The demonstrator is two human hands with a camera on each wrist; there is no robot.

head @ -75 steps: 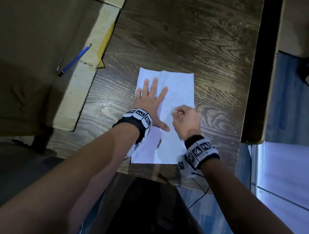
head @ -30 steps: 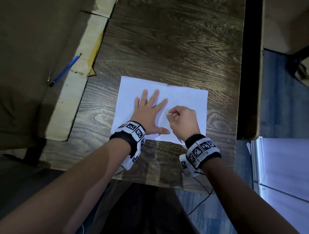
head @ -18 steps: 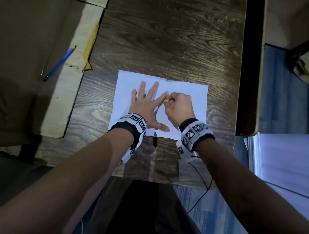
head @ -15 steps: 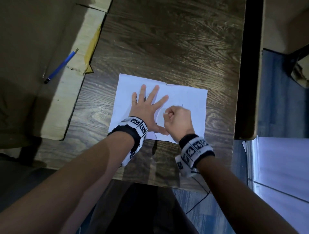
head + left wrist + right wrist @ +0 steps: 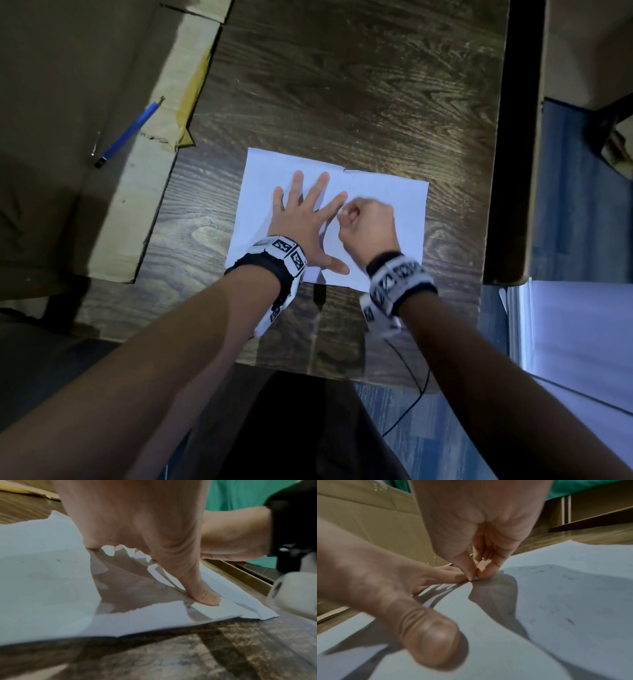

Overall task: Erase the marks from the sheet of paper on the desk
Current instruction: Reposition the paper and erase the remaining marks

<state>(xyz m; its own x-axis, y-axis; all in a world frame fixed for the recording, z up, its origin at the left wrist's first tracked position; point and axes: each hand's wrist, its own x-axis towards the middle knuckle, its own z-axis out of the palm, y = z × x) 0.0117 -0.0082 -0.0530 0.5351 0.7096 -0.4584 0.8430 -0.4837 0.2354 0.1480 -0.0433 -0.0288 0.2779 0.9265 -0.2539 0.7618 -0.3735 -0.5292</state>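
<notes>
A white sheet of paper (image 5: 394, 202) lies on the dark wooden desk (image 5: 342, 85). My left hand (image 5: 305, 219) presses it flat with fingers spread; its thumb (image 5: 200, 595) pushes down near the sheet's near edge. My right hand (image 5: 346, 214) is curled and pinches a small white eraser (image 5: 475, 579) between thumb and fingertip, its tip on the paper beside the left index finger. Faint grey specks (image 5: 570, 620) dot the paper (image 5: 556, 601). Most of the eraser is hidden by the fingers.
A blue pen (image 5: 126, 132) lies on flattened cardboard (image 5: 137, 192) at the desk's left. The desk's right edge (image 5: 493, 171) drops to a blue floor. A thin black cable (image 5: 411, 380) hangs below the near edge.
The sheet was turned from upright to sideways earlier. In the last second my right hand has rubbed back and forth beside the left fingers. The left hand stays pressed flat.
</notes>
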